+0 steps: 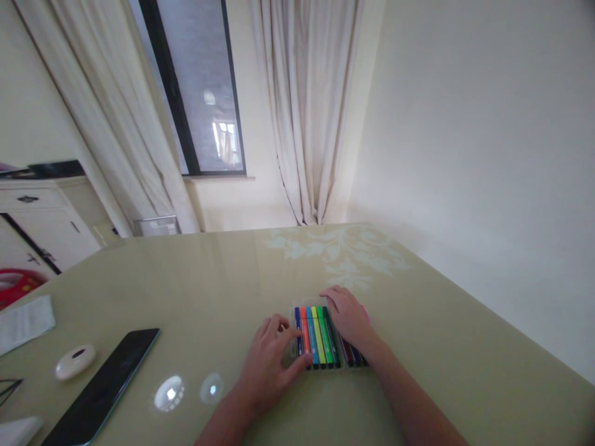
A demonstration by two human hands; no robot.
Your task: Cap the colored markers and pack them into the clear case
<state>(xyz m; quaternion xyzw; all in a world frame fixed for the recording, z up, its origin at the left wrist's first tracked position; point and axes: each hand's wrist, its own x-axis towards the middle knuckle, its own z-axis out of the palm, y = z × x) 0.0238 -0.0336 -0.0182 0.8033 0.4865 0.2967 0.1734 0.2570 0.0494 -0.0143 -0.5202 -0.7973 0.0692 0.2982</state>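
A clear plastic case (320,370) of colored markers lies flat on the table in front of me. Blue, orange, yellow, green and dark markers (317,334) line up side by side in its left part. At the case's left edge is my left hand (269,359), thumb and forefinger apart and touching the leftmost markers. My right hand (348,317) rests palm down over the right part, fingers stretched out. It covers several dark markers (352,354), whose lower ends show beneath it. Something pink peeks out past the right hand.
On the glossy table (209,279), a black tablet or large phone (105,387) and a white oval object (75,362) lie to the left. A pale cloth or paper (26,323) sits farther left. The wall (488,186) borders the table's right side.
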